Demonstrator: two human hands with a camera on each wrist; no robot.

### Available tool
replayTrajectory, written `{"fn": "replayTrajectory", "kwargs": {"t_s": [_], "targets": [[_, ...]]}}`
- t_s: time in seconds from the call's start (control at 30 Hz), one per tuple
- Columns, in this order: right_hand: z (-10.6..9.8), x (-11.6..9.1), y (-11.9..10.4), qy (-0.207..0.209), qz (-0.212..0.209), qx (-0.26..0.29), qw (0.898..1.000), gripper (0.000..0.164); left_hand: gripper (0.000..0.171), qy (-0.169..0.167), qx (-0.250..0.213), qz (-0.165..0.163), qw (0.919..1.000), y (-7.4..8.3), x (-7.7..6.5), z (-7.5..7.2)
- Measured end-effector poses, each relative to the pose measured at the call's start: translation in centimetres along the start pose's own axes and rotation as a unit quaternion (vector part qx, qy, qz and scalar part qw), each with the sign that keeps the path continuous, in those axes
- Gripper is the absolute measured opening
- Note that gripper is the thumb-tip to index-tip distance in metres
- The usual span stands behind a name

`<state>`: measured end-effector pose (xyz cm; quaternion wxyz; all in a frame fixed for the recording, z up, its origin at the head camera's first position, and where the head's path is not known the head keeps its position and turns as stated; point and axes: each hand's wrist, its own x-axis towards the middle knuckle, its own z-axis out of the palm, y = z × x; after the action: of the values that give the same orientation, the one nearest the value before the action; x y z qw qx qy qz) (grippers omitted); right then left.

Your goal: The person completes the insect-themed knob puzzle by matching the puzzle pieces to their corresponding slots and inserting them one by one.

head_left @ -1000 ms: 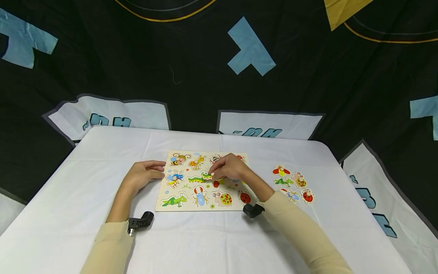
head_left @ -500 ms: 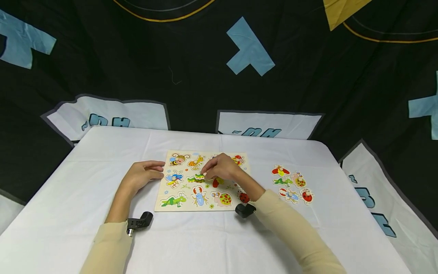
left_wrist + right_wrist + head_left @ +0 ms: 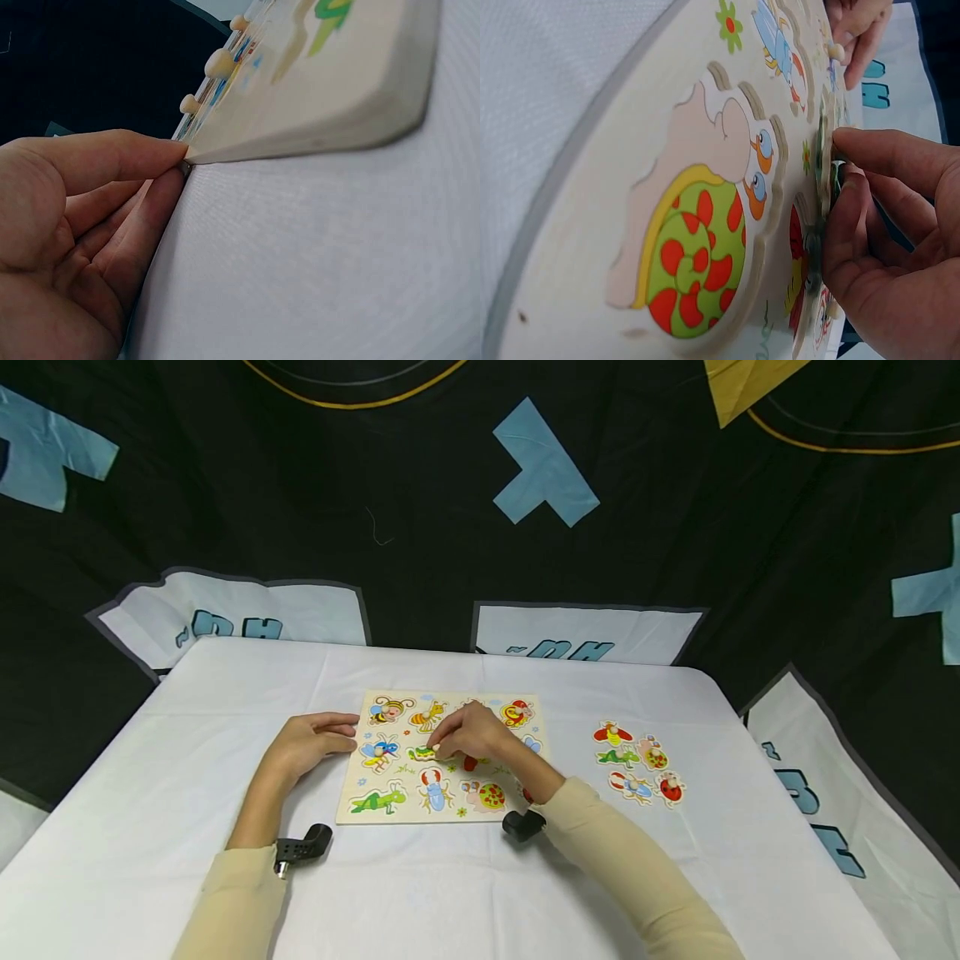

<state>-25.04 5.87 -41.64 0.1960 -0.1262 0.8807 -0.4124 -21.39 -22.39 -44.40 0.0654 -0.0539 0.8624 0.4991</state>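
Observation:
A pale wooden peg puzzle board [image 3: 408,814] with insect pictures lies on the white table. My right hand [image 3: 472,732] pinches a green caterpillar puzzle piece [image 3: 420,753] between thumb and fingertips, close over the middle row of the board. In the right wrist view its fingertips hide most of that piece, and the snail recess [image 3: 697,247] shows in front. My left hand [image 3: 303,745] rests on the table, fairly straight fingers touching the board's left edge. The left wrist view has the thumb and a fingertip right at that edge, near wooden knobs [image 3: 220,64].
Right of the board lie several loose pieces: a red and yellow winged insect [image 3: 612,733], a grasshopper [image 3: 619,757], a snail [image 3: 653,753], a blue beetle [image 3: 631,787] and a ladybug [image 3: 671,788]. A black cloth [image 3: 300,485] hangs behind the table.
My right hand has moved left across the board with the caterpillar piece, uncovering the pictures at the upper right. The left hand stays at the board's edge.

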Motion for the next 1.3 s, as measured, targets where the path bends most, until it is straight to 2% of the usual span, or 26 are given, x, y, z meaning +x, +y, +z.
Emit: {"fn": "replayTrajectory", "kwargs": {"t_s": [0.4,0.9,1.3], "targets": [[0.9,0.2,-0.4,0.009,0.001,0.002,1.0,0.011,0.054,-0.002,0.001,0.002,1.0,0.0,0.0,-0.1],[1.2,0.4,-0.7,0.017,0.017,-0.001,1.0,0.01,0.053,0.001,0.003,-0.001,1.0,-0.1,0.0,0.0],[1.3,0.5,-0.4,0.015,0.015,0.006,1.0,0.01,0.053,0.003,0.003,-0.001,1.0,0.0,-0.1,0.0]]}}
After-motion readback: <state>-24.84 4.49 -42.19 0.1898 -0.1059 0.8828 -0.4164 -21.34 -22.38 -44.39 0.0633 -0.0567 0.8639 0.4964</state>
